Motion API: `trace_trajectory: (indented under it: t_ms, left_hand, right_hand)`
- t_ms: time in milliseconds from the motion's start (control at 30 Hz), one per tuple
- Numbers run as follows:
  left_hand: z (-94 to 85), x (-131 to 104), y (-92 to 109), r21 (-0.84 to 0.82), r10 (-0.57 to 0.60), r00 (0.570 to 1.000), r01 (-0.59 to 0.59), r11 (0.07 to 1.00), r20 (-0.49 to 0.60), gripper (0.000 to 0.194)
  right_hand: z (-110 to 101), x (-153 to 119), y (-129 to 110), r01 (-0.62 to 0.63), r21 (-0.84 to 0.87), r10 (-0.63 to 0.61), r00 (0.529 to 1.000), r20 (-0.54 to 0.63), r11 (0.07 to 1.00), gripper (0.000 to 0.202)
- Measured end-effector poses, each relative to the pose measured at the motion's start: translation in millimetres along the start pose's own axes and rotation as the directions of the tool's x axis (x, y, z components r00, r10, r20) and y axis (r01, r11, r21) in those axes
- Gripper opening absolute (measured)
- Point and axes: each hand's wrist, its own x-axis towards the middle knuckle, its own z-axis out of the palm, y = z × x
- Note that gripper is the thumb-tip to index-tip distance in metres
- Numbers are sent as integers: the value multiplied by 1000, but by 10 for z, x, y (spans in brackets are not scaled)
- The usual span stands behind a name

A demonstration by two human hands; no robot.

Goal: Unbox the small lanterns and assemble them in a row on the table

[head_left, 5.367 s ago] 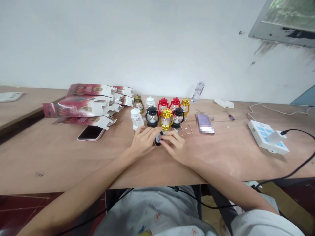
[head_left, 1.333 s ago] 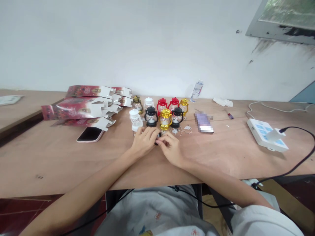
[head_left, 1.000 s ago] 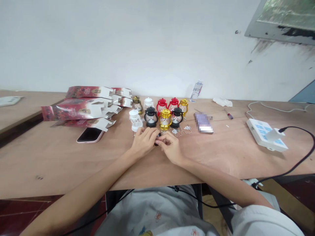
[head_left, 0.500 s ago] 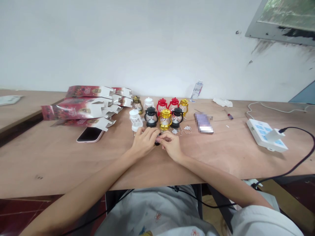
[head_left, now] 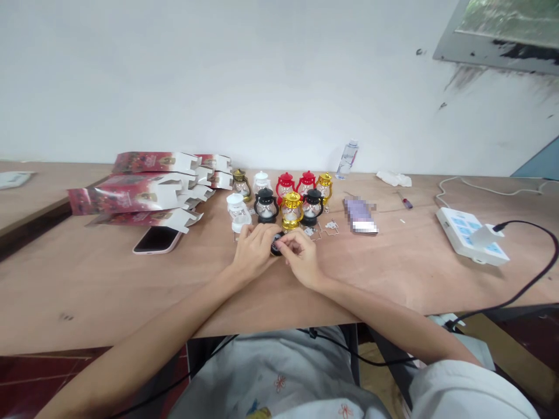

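Note:
My left hand (head_left: 255, 249) is wrapped round a small black round object (head_left: 276, 243), whose round face is turned toward me. At that face are the pinched fingertips of my right hand (head_left: 300, 254); anything between them is too small to make out. Just behind my hands stand small lanterns: a white one (head_left: 238, 213), a black one (head_left: 266, 206), a gold one (head_left: 292, 210) and another black one (head_left: 312, 207). Further back are a red lantern (head_left: 286, 186) and several others. Thin wire pieces (head_left: 332, 227) lie right of my right hand.
Red and white boxes (head_left: 131, 193) are piled at the left, by a pink-edged phone (head_left: 158, 239). At the right lie a purple phone (head_left: 360, 216), a screwdriver (head_left: 407, 202) and a white power strip (head_left: 472, 237). A bottle (head_left: 347, 159) stands near the wall.
The black object's round face now shows more between my hands. My right fingertips have shifted slightly over it. The whole view has moved a little.

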Motion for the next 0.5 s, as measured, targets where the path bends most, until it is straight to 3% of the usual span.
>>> trace_trajectory:
  t_ms: [167, 333, 433, 500]
  left_hand:
    - [3, 5, 2, -13, -38, 999, 38, 999, -20, 21]
    - [8, 15, -32, 5, -60, 998, 60, 998, -3, 23]
    - [-8, 38, -64, 56, 4, 1000, -3, 998, -31, 21]
    - [-26, 56, -81, 115, 57, 997, -50, 992, -60, 19]
  right_hand:
    - [-31, 41, 18, 33, -30, -37, 989, -140, 999, 15]
    - [-45, 147, 9, -69, 219, 119, 968, -222, 973, 17]
    - [-65, 192, -9, -266, 333, 328, 933, -147, 905, 16]
    - [-83, 206, -19, -495, 378, 524, 851, 31, 782, 12]
